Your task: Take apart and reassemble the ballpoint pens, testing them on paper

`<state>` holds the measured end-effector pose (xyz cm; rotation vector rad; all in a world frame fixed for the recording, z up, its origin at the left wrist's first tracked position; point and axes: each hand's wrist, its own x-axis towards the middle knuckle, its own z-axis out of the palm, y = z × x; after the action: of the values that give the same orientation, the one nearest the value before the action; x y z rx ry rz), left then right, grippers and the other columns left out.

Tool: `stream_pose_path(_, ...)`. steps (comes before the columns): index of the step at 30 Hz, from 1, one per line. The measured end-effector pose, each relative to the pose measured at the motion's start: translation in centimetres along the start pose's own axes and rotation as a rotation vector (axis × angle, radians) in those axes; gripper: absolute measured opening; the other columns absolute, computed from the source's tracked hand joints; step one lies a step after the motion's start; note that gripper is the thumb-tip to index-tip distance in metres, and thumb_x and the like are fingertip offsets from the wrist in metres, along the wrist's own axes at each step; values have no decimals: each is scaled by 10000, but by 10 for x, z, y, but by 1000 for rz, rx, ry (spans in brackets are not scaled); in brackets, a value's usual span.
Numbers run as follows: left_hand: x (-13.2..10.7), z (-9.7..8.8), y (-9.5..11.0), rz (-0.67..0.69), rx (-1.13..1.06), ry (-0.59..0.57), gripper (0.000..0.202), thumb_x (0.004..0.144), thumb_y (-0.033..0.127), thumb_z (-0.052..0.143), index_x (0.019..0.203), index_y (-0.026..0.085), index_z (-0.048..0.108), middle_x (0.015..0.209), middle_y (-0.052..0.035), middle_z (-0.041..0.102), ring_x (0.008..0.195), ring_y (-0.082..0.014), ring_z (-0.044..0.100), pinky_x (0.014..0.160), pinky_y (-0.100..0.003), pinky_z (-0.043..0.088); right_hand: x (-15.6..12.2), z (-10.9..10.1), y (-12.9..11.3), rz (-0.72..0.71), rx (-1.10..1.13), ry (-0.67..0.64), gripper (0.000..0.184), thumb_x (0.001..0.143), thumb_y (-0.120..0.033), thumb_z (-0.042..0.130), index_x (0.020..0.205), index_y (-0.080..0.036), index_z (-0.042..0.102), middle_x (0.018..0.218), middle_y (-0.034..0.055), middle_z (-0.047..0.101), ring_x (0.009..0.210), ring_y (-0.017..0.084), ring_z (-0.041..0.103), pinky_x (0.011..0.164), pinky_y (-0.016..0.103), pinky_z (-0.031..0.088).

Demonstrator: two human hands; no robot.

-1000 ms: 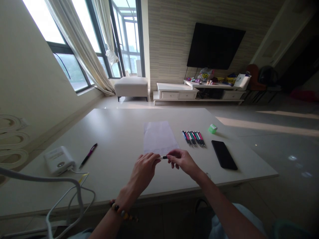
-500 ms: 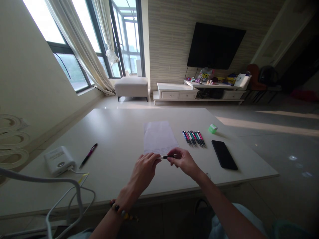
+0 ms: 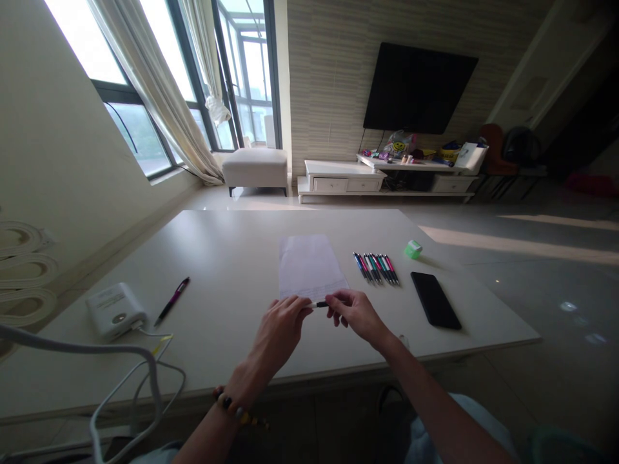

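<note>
A white pen with a black grip (image 3: 320, 305) lies level between my two hands, above the near edge of a sheet of paper (image 3: 309, 261). My left hand (image 3: 286, 323) is closed round its white end. With thumb and fingers, my right hand (image 3: 355, 312) pinches the black end; the tip is hidden there. Handwritten lines show on the lower part of the paper. To the right of the sheet, several pens (image 3: 376, 269) lie side by side in a row.
On the white table (image 3: 232, 258), a purple and black pen (image 3: 173, 301) lies left beside a white power bank (image 3: 116, 312) with a cable (image 3: 157, 374). A black phone (image 3: 435, 300) and a small green box (image 3: 412, 249) are at the right.
The fingers of my right hand have shifted slightly on the pen's black end. My left hand stays where it was.
</note>
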<state>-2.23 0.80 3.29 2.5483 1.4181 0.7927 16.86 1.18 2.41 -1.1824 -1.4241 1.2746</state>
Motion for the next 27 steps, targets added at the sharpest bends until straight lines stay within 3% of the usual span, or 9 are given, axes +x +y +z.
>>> stream_pose_path(7,0,1,-2,9,-10,22,175,920,264,441,964,234,608,901,-20,694,818,-159,625,761,-298,415,0,-1,0,-77,-3,59,299,681,-402,714,836,-161,630,705,22,632,579,126,571,478,230,414)
stream_pose_path(13,0,2,-2,12,-17,37,181,920,275,438,959,231,609,906,-25,695,812,-157,626,767,-297,417,1,-2,2,0,-5,28,398,768,-523,589,828,-134,645,687,54,650,493,111,544,415,221,369)
stream_pose_path(19,0,0,-1,-4,-8,18,171,918,277,447,951,234,609,897,-17,695,818,-162,629,761,-299,414,1,-1,1,-77,2,58,311,675,-415,722,824,-157,634,710,31,645,576,127,576,465,223,405)
stream_pose_path(24,0,1,-1,3,-13,25,177,917,271,444,948,233,615,895,-20,696,806,-157,629,759,-293,420,1,-1,2,-14,14,13,370,765,-504,601,831,-143,636,681,46,654,491,114,553,411,221,363)
stream_pose_path(27,0,1,-1,7,-9,20,178,917,277,444,943,232,614,895,-24,698,809,-159,629,758,-295,420,1,-1,2,-54,3,29,331,721,-466,663,811,-150,631,682,33,646,520,118,563,449,230,398)
